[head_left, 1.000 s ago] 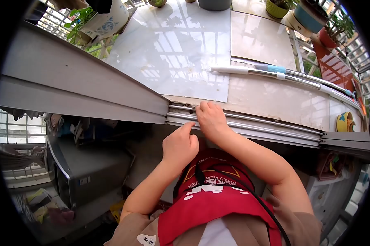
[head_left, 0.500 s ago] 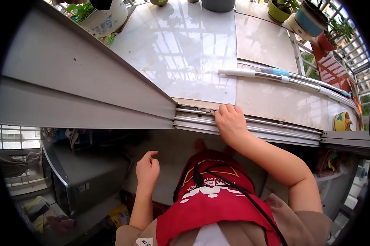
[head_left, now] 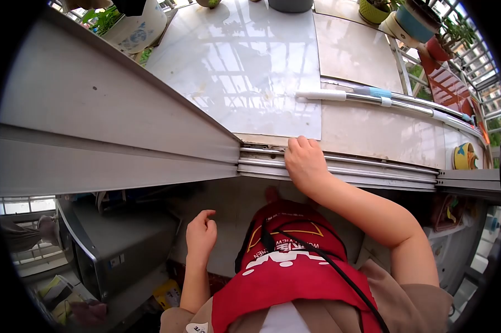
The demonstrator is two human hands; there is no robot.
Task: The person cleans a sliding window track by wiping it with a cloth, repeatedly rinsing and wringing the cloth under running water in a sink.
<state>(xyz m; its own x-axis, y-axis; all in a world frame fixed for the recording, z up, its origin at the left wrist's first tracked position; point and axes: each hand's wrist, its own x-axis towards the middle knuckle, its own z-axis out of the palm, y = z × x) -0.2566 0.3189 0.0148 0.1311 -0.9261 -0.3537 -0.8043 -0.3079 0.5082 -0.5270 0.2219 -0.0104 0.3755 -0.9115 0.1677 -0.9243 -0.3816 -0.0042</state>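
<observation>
My right hand rests on the metal window track, its fingers curled over the inner edge by the white slab. Whatever is under those fingers is hidden. My left hand hangs in the air below the sill, touching nothing, with its thumb and forefinger apart and the other fingers curled. Beyond the track, two metal poles with white and blue sleeves lie across the ledge. I wear a red apron with a black cord over it.
A grey window frame slants along the left. Potted plants stand at the back, beside metal bars. A yellow pot sits at the right end of the ledge. Below left is a dark grey cabinet.
My right hand has shifted slightly left along the track. My left hand has barely moved. The view has tilted a little.
</observation>
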